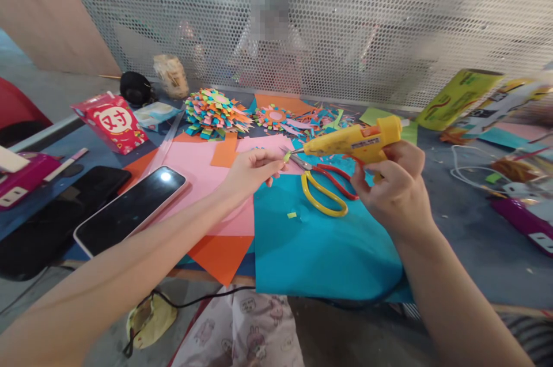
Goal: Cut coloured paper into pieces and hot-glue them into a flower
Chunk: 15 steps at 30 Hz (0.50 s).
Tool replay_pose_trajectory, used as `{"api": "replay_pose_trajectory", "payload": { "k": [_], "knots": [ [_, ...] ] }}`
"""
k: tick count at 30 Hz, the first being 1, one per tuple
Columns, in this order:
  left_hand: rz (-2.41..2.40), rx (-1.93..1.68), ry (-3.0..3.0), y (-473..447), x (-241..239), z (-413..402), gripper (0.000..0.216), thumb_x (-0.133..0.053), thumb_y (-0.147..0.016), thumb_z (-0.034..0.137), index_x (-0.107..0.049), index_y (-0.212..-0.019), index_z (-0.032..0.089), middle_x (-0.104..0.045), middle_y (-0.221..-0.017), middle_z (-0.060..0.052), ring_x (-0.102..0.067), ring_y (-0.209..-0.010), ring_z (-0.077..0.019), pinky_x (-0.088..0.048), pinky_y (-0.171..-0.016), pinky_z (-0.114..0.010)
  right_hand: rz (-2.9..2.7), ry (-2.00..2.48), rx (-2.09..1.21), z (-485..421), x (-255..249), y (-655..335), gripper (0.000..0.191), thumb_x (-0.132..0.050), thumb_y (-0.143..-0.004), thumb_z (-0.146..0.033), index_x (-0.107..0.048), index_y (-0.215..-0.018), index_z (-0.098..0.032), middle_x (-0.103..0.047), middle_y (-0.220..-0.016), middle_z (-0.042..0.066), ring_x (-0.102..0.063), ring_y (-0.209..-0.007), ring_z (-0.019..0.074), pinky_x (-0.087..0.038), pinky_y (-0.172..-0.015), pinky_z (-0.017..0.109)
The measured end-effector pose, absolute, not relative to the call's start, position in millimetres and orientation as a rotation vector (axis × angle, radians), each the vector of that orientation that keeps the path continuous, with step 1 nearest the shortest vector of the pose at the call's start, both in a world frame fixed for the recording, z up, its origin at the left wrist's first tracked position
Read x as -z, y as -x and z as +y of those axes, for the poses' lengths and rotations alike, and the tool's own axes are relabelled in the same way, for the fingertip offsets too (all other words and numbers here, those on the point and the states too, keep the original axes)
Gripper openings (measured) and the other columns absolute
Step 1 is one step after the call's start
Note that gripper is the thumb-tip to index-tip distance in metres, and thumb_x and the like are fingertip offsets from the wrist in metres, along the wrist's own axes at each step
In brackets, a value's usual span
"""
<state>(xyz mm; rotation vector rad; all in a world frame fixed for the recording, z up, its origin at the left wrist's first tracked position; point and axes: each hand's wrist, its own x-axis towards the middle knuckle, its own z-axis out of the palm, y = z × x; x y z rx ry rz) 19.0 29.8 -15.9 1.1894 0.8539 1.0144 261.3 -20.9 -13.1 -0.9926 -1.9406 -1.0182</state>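
Observation:
My right hand (pixel 395 182) is wrapped round a yellow hot glue gun (pixel 354 143), whose nozzle points left. Between the fingertips of my left hand (pixel 257 168) is a small green paper strip (pixel 287 156), pinched right by the nozzle tip. Scissors (pixel 324 194) with one red and one yellow handle lie below the glue gun on a blue paper sheet (pixel 319 257). A tiny green paper scrap (pixel 292 215) rests on that sheet. Pink paper (pixel 228 214) lies under my left hand. Behind it sit a multicoloured fringed paper ball (pixel 216 113) and a fringed paper flower (pixel 275 117).
Two phones (pixel 132 211) (pixel 52 217) lie at the left, near a red snack bag (pixel 112 122) and a purple power strip (pixel 30 177). A perforated metal panel (pixel 345 21) closes off the back. A yellow-green roll (pixel 458 99) and cables stand right. Another purple strip (pixel 522 220) lies there.

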Motion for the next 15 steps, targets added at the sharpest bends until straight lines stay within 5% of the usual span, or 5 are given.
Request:
{"api": "replay_pose_trajectory", "payload": {
  "k": [15],
  "knots": [
    [0.847, -1.009, -1.231, -18.4, 16.3, 29.3, 0.011, -0.073, -0.068, 0.023, -0.068, -0.072, 0.014, -0.07, -0.07, -0.003, -0.051, -0.052, -0.0063, -0.041, -0.047, -0.021, -1.988, 1.078, 0.867, -26.5, 15.3, -263.5, 0.029, -0.056, -0.085, -0.007, -0.041, -0.097, -0.028, -0.05, -0.104, 0.012, -0.059, -0.098, 0.0306, -0.057, -0.066, 0.046]
  ]
}}
